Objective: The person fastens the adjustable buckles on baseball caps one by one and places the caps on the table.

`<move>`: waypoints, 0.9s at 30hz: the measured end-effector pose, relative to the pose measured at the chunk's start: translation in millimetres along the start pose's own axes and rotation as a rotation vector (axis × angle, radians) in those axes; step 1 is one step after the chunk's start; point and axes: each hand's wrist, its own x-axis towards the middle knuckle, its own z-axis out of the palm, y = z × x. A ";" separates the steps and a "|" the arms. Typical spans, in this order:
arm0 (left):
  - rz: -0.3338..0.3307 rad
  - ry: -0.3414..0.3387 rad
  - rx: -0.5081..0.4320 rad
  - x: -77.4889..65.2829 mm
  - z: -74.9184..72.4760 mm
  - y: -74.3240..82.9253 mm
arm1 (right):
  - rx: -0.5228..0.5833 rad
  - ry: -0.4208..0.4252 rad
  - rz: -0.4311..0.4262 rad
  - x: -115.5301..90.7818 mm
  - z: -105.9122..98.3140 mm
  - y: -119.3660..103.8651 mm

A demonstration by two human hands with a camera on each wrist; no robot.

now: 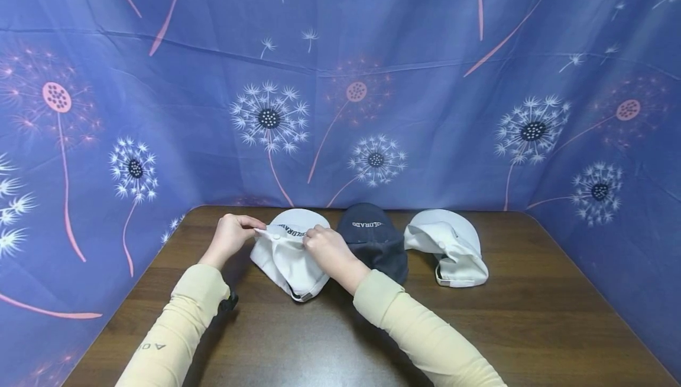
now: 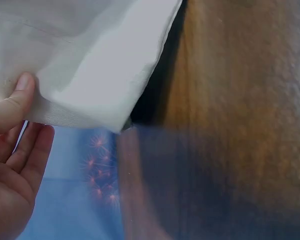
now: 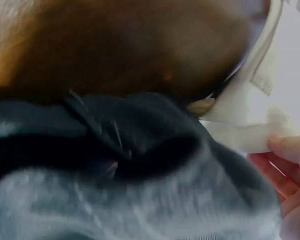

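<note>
A white baseball cap point(image 1: 298, 263) with dark lettering lies at the left of the row, its crown slack and creased. My left hand point(image 1: 234, 234) pinches the cap's left side between thumb and fingers; the left wrist view shows the thumb point(image 2: 21, 97) on top of the white fabric point(image 2: 100, 65). On the other side, my right hand point(image 1: 331, 250) grips the fabric near the front lettering. In the right wrist view that hand point(image 3: 292, 175) holds a white edge, with the black cap point(image 3: 140, 200) close beside it. The strap with its buckle faces the near side.
Just right of the white cap sits the black cap point(image 1: 367, 239) with white lettering, partly behind my right forearm. Farther right lies another white cap point(image 1: 452, 245), crumpled. All rest near the back of a brown wooden table point(image 1: 298, 351), before a blue dandelion-print cloth point(image 1: 436, 109).
</note>
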 end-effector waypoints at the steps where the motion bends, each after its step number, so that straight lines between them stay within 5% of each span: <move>1: -0.002 -0.005 0.005 -0.5 0.4 -1.6 | -0.008 -0.006 0.001 0.1 1.9 -1.4; 14: 0.018 -0.003 0.029 -2.4 3.9 -10.8 | -0.051 -0.051 0.024 0.7 14.4 -10.8; 19: 0.020 -0.055 0.022 -4.7 -1.1 -6.1 | -0.019 -0.054 0.033 -1.0 3.7 -9.6; 27: 0.037 -0.164 0.036 -11.9 -16.3 12.8 | 0.073 0.059 0.045 -4.8 -26.4 0.2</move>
